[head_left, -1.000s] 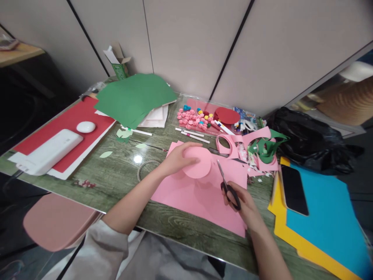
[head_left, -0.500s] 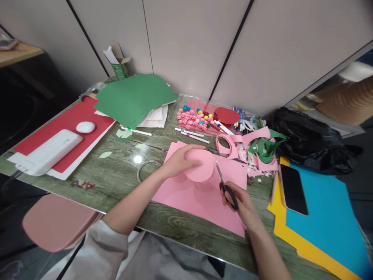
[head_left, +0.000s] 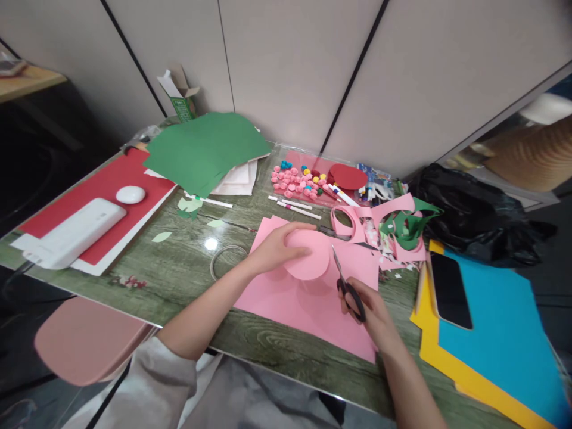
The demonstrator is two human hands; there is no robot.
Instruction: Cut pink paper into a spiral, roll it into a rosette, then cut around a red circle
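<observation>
Between the thumb and fingers of my left hand (head_left: 288,245) is a pink paper circle (head_left: 308,262), held by its left side. It hovers over pink paper sheets (head_left: 308,319) lying on the table. My right hand (head_left: 369,307) grips black-handled scissors (head_left: 349,292) by the loops. The scissor blades point up and away, close to the circle's right edge but apart from it. Past the circle lie pink paper offcuts (head_left: 346,221) with ring-shaped holes, mixed with green offcuts (head_left: 404,232) and small scraps.
A tray of rolled paper flowers (head_left: 290,179) and red paper circles (head_left: 348,177) stands at the back. Markers (head_left: 298,210) lie before it. Green sheets (head_left: 205,149), a white power bank (head_left: 83,232) and a mouse (head_left: 131,195) are left; a phone (head_left: 450,291) on blue paper (head_left: 500,333) is right.
Almost nothing differs. The pink circle has shifted very slightly in my left hand; my right hand and the scissors stay in place.
</observation>
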